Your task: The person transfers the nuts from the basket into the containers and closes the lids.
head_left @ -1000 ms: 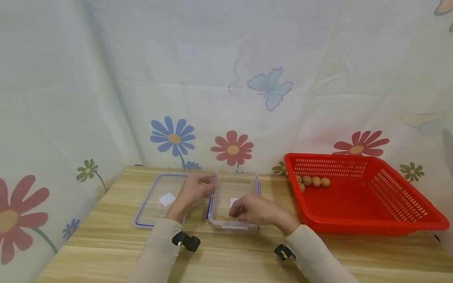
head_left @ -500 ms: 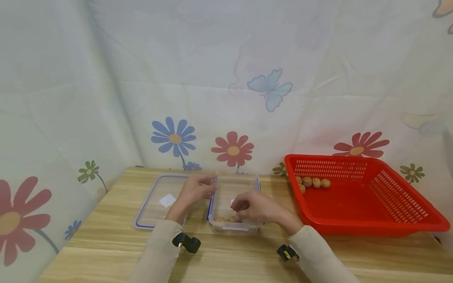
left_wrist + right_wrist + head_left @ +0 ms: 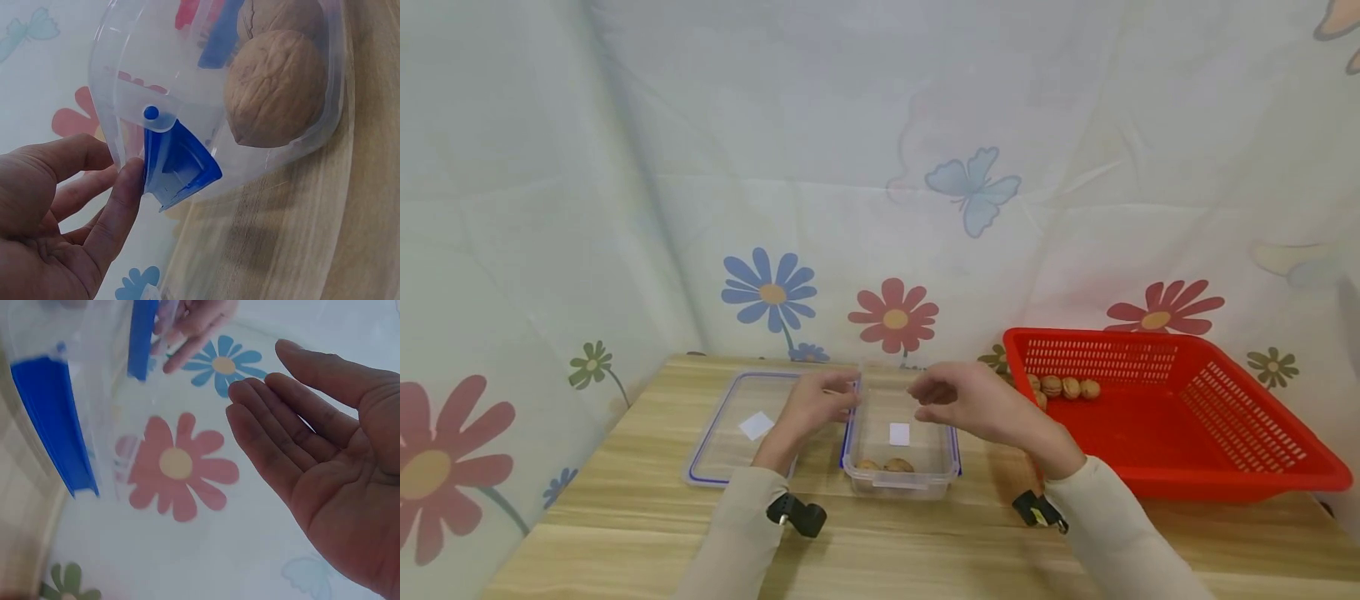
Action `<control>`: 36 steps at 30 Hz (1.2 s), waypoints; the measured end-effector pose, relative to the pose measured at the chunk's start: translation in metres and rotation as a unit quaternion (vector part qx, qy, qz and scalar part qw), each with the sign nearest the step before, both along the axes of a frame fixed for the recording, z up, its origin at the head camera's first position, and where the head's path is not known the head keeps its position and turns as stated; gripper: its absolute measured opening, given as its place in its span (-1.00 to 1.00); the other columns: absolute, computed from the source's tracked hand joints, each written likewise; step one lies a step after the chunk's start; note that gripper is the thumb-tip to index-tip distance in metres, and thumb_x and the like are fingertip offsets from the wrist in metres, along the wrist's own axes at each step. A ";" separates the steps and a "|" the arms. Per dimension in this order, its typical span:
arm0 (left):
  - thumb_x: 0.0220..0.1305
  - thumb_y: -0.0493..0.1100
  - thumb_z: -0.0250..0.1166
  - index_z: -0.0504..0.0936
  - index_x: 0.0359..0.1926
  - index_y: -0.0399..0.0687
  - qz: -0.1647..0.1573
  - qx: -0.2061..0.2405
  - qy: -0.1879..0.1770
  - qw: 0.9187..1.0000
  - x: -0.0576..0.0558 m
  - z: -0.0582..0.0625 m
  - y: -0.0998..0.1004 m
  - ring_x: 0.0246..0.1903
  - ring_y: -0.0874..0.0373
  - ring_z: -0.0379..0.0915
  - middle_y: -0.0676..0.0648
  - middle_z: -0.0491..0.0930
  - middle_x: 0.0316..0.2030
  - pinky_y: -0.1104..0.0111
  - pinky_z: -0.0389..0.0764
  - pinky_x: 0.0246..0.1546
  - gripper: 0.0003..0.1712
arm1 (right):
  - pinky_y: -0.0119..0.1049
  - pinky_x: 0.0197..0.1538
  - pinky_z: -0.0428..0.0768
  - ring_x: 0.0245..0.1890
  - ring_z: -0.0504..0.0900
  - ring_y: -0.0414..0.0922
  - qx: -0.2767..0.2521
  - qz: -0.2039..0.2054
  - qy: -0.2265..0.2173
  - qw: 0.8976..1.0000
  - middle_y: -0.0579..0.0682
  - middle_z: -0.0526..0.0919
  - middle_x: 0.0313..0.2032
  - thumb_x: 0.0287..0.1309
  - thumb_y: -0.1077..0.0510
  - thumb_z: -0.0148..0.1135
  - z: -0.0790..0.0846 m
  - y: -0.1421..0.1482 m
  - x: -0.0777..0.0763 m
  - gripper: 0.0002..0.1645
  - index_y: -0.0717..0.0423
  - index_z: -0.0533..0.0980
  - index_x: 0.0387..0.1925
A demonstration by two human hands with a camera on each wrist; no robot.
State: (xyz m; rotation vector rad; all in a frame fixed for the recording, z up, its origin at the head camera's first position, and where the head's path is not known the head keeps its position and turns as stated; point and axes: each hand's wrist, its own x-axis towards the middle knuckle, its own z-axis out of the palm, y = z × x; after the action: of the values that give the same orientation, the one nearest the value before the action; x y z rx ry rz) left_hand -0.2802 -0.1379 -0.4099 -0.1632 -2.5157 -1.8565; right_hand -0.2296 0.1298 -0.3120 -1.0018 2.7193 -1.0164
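A clear plastic food box (image 3: 925,479) with blue side clips stands on the table, its top uncovered. My left hand (image 3: 812,407) pinches its left rim; in the left wrist view the thumb (image 3: 128,181) lies beside a blue clip (image 3: 181,162). Walnuts (image 3: 898,465) lie at the box's near end, two of them showing, and one walnut (image 3: 278,87) is close up through the wall. Above the box's right side hovers my right hand (image 3: 977,404), fingers relaxed. The right wrist view shows its palm (image 3: 350,494) with nothing held.
To the left lies the clear lid (image 3: 718,446) with a blue seal and a white paper square (image 3: 756,425). A red basket (image 3: 1150,433) on the right holds several walnuts (image 3: 1071,388) in its far left corner. A floral cloth (image 3: 850,167) hangs behind the wooden table (image 3: 865,550).
My right hand has let go of a walnut at the box's near end, then risen up and to the right. The left hand has kept its place on the rim.
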 end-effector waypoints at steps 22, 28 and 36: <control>0.37 -0.40 0.39 0.64 0.30 -0.33 0.007 0.010 -0.004 1.000 -0.001 -0.002 0.002 -0.16 -0.13 0.75 -0.30 0.69 -0.04 0.21 0.84 -0.15 -0.52 | -0.07 0.13 0.77 -0.03 0.76 0.00 -0.016 -0.071 0.024 0.997 0.02 0.78 0.00 0.36 0.17 0.46 0.040 0.057 -0.028 -0.58 0.15 0.64 0.20; 0.38 -0.38 0.39 0.65 0.30 -0.31 0.010 0.000 -0.004 1.000 -0.001 -0.001 0.002 -0.20 -0.04 0.74 -0.29 0.68 -0.04 0.22 0.84 -0.15 -0.52 | -0.03 0.16 0.75 -0.01 0.75 0.00 -0.006 -0.082 0.027 0.996 0.02 0.77 0.02 0.36 0.13 0.46 0.047 0.074 -0.038 -0.57 0.17 0.65 0.19; 0.39 -0.37 0.39 0.64 0.31 -0.29 0.010 -0.004 -0.001 1.000 0.000 0.001 0.003 -0.20 -0.02 0.74 -0.27 0.69 -0.06 0.21 0.84 -0.14 -0.51 | 0.04 0.17 0.74 0.05 0.69 0.03 0.024 -0.103 0.038 0.994 0.04 0.75 0.07 0.41 0.07 0.42 0.049 0.104 -0.053 -0.58 0.12 0.64 0.21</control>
State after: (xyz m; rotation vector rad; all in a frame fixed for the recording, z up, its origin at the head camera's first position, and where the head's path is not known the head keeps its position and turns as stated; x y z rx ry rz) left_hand -0.2803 -0.1352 -0.4087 -0.1369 -2.5163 -1.8419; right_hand -0.2825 0.2342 -0.2630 -0.7801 2.9447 -0.9531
